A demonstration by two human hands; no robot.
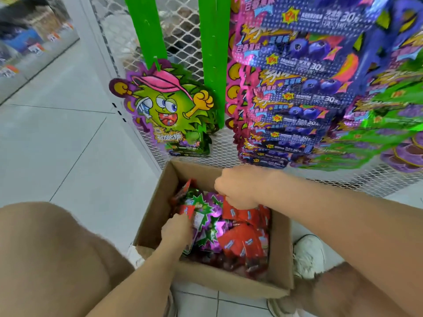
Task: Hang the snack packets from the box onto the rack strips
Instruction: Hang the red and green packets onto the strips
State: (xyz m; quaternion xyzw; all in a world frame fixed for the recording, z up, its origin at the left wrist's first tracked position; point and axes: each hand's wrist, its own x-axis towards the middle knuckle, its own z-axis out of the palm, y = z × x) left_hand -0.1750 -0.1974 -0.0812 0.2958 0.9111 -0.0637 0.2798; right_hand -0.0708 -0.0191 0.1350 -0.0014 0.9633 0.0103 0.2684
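Left hand (177, 229) grips purple-green foil packet (211, 217), right hand (238, 188) pinches red packet (243, 217); brown cardboard box (155, 202) full, green plastic strips (212, 53) mostly bare.

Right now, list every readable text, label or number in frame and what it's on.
"30": on the blue hanging packets, repeated down the strip; the Chinese print beside it is too blurred.
Green character packet: yellow Chinese title and small bottom print, blurred, not readable.
Red packets in the box: white script logo, too small to read.
Shelf tags, far left: blurred.
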